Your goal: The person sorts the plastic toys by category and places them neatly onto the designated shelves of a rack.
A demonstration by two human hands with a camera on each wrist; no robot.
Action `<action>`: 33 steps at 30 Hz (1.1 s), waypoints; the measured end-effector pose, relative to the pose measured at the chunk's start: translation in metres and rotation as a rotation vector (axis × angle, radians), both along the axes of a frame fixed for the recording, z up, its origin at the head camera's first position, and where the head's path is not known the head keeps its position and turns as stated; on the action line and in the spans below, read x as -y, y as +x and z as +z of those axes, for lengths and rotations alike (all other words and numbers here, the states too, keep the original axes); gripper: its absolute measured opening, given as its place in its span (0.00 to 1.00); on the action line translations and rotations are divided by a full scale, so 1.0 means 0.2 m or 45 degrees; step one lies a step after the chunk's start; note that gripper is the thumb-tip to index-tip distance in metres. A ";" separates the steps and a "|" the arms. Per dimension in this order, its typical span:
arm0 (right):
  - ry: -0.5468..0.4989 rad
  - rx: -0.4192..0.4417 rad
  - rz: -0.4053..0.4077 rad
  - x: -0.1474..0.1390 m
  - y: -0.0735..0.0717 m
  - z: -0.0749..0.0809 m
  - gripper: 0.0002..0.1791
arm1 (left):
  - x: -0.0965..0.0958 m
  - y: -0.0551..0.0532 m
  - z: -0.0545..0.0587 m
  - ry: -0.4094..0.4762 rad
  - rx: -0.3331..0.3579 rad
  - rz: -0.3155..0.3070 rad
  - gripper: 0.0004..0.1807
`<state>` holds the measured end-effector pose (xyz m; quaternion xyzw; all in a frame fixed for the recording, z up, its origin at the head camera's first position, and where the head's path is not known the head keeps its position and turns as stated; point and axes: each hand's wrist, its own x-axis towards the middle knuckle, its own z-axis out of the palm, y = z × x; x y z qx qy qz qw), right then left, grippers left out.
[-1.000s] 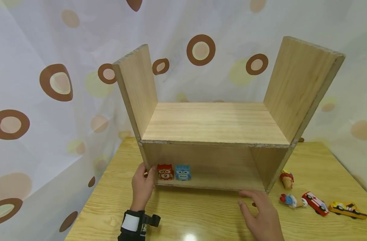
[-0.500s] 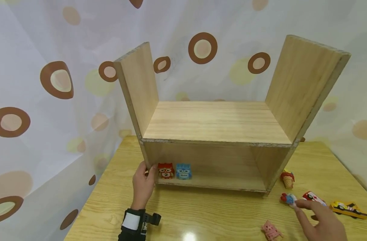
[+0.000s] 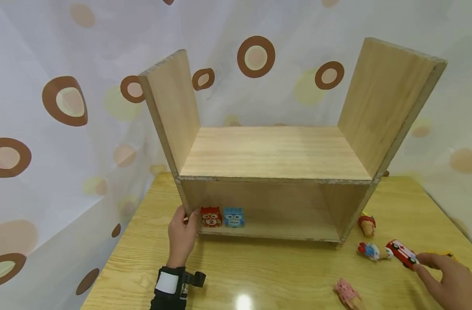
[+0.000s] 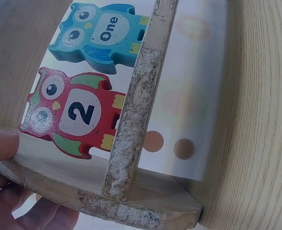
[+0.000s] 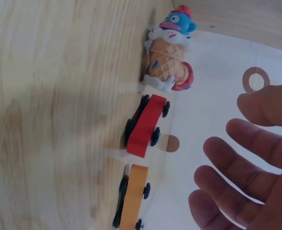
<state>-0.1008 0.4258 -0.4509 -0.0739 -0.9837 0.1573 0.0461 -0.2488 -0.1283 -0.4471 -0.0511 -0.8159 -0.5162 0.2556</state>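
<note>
My left hand (image 3: 183,237) grips the left side panel of a two-level wooden shelf (image 3: 274,153), thumb inside and fingers outside. Just inside that panel, on the lower level, stand a red owl block (image 3: 211,217) marked 2 and a blue owl block (image 3: 234,218) marked One. Over the table at right, my right hand (image 3: 451,280) is beside a red toy ambulance (image 3: 402,254). In the right wrist view its fingers (image 5: 231,167) are spread, apart from the car. A yellow toy truck (image 5: 133,196) is mostly hidden behind this hand in the head view.
Right of the shelf lie a blue-headed ice cream cone figure (image 3: 371,251) and another ice cream cone toy (image 3: 367,226). A pink toy (image 3: 348,294) lies near the table's front. Behind the shelf hangs a white cloth (image 3: 286,99) with brown circles.
My right hand has moved right, past the blue-headed cone figure to the ambulance. The pink toy has come into view where the hand was. My left hand has kept its hold on the panel.
</note>
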 end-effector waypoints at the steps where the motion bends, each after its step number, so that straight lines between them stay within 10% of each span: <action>1: 0.004 0.003 0.001 0.00 0.00 0.00 0.22 | 0.00 0.00 0.00 0.000 -0.004 0.002 0.14; 25: -0.014 0.181 0.133 -0.18 -0.26 0.09 0.21 | 0.00 0.01 0.01 -0.002 0.052 0.018 0.15; 33: 0.048 0.182 0.168 -0.19 -0.31 0.01 0.25 | 0.00 0.02 0.01 -0.006 0.033 0.018 0.14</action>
